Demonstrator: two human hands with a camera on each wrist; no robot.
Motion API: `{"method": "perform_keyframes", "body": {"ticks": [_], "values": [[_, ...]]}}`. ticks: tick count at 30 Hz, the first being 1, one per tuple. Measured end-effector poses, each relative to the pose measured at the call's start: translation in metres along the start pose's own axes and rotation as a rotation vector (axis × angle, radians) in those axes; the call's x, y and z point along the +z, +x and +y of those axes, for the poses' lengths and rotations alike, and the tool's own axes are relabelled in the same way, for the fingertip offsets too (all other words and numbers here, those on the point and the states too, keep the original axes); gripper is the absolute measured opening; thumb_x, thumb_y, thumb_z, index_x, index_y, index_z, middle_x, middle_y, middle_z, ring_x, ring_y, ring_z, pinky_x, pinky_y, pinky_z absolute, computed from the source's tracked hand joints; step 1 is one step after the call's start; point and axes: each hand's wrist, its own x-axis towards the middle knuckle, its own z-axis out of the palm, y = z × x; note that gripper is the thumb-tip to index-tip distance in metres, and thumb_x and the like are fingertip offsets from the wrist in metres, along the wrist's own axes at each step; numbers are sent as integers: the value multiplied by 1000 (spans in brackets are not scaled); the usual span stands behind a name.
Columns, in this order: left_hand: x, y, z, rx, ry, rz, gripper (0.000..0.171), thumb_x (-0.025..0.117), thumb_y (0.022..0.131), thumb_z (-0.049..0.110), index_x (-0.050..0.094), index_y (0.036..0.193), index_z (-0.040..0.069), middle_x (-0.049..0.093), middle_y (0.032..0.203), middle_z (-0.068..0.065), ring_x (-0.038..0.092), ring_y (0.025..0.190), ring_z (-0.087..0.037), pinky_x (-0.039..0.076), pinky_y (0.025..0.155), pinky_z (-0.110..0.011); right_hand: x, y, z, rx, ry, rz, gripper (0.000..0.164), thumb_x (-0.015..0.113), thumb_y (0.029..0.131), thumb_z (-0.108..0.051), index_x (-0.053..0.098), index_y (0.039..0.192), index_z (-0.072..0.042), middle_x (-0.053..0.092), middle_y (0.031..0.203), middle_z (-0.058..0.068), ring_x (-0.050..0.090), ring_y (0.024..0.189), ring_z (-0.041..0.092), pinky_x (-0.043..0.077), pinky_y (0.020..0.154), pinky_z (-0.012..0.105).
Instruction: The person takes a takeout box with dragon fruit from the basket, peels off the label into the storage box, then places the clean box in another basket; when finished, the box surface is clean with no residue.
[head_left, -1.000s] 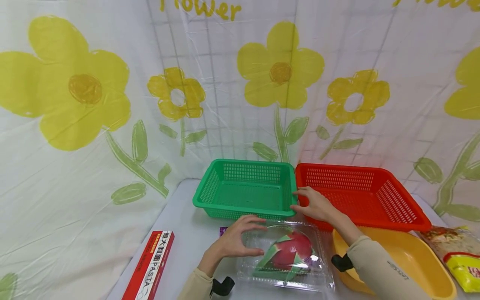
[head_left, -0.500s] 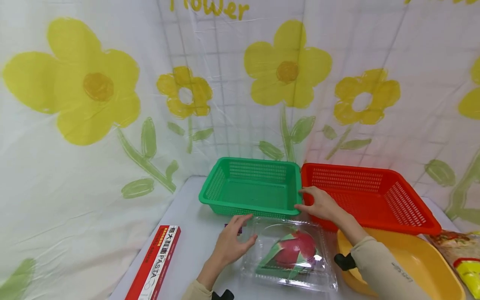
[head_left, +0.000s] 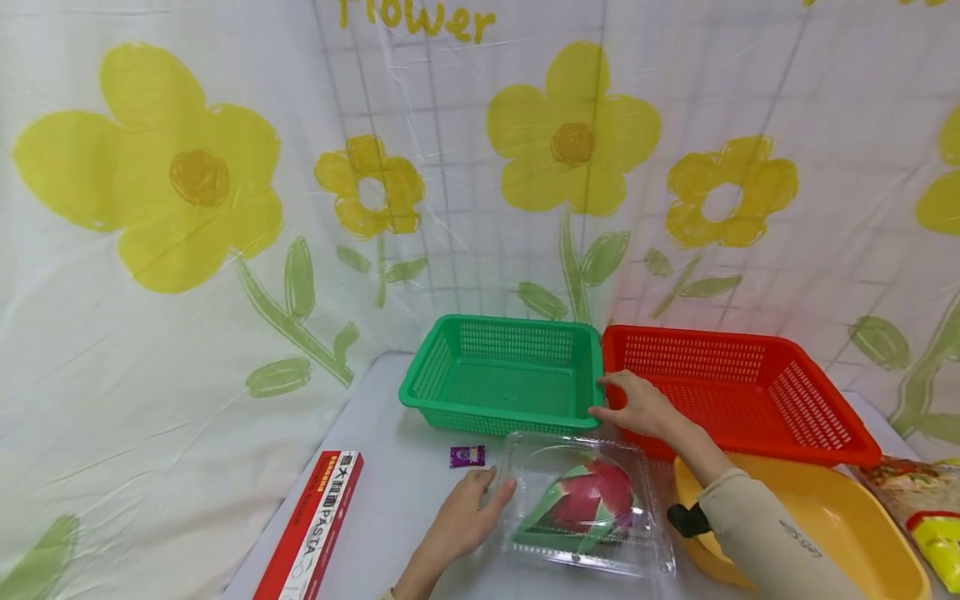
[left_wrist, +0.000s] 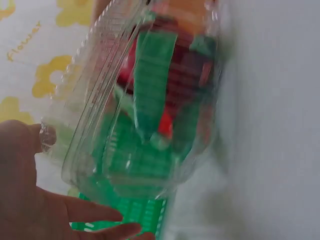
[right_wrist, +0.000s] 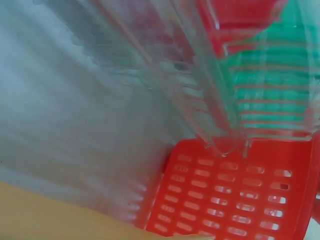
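Observation:
A clear plastic clamshell box holds a red and green dragon fruit. My left hand is at the box's left side, thumb and fingers apart. In the left wrist view its thumb tip meets the lid's edge, while the other fingers extend below the box. My right hand is behind the box, at the right rim of the green basket, its thumb and fingers spread. In the right wrist view that hand is almost wholly out of frame, with the box close above.
A red basket stands right of the green one. Before it sits a yellow basin, partly under the right sleeve, with a food bag at far right. A small purple packet and a red pasta box lie left.
My left hand has drawn back from over the clamshell box and come lower to its left side, uncovering the purple packet. The right hand keeps its place at the green basket's rim.

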Motion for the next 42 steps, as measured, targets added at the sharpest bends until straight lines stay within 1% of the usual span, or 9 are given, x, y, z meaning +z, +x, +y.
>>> {"method": "perform_keyframes", "body": {"ticks": [8,14,18,23,27,31,34,38,42], "values": [[9,3,4,-184,-638,-53,61,49,101,34,40,141,-11,39,143,-34,46,126,-45,44,97,-58,-2,0,0,-1,18,-2,66,74,87,-39,56,133,4,53,132,26,51,118,44,47,95,59],[14,-4,9,-183,-854,-145,67,47,103,36,18,155,4,17,153,-35,21,140,-53,29,99,-75,1,0,1,-8,29,-5,66,74,87,-40,56,133,4,53,131,25,52,116,43,48,94,58],[20,-7,10,-191,-951,-186,71,48,102,32,7,157,12,18,149,-36,28,134,-56,35,93,-76,2,0,1,-10,29,-5,66,74,87,-40,56,133,4,53,131,24,53,116,42,48,94,58],[24,-7,10,-209,-952,-163,73,51,100,26,6,157,13,31,140,-32,47,120,-46,43,89,-71,0,-1,1,-8,26,-1,65,74,87,-39,56,132,5,52,131,24,53,115,42,48,94,58],[24,-7,10,-166,-842,-108,73,49,99,21,6,157,15,37,137,-32,52,114,-42,48,85,-66,0,0,0,-7,25,-7,66,75,87,-39,56,133,5,52,131,25,53,115,42,48,94,58],[22,-6,9,-56,-664,-60,71,46,99,16,9,159,21,20,152,-35,37,129,-54,41,94,-68,-2,3,0,-10,22,-9,66,74,87,-40,56,132,4,52,131,24,53,115,42,48,94,58],[19,-5,7,-9,-614,-44,67,43,99,12,15,159,23,11,157,-33,36,130,-54,44,93,-63,-3,4,0,-7,23,-8,67,74,87,-41,56,133,4,52,130,24,53,115,42,48,94,58],[15,-6,6,-64,-652,-38,65,40,98,10,22,158,26,25,149,-36,58,95,-36,55,64,-40,-2,3,2,-1,26,-1,67,75,86,-40,56,133,3,53,129,23,54,114,40,48,93,58],[7,-10,7,-158,-694,-80,65,38,97,14,21,158,27,32,143,-36,53,74,-24,49,50,-29,2,1,3,-6,30,-9,68,75,86,-41,56,133,3,54,128,21,54,112,39,49,92,56]]}}
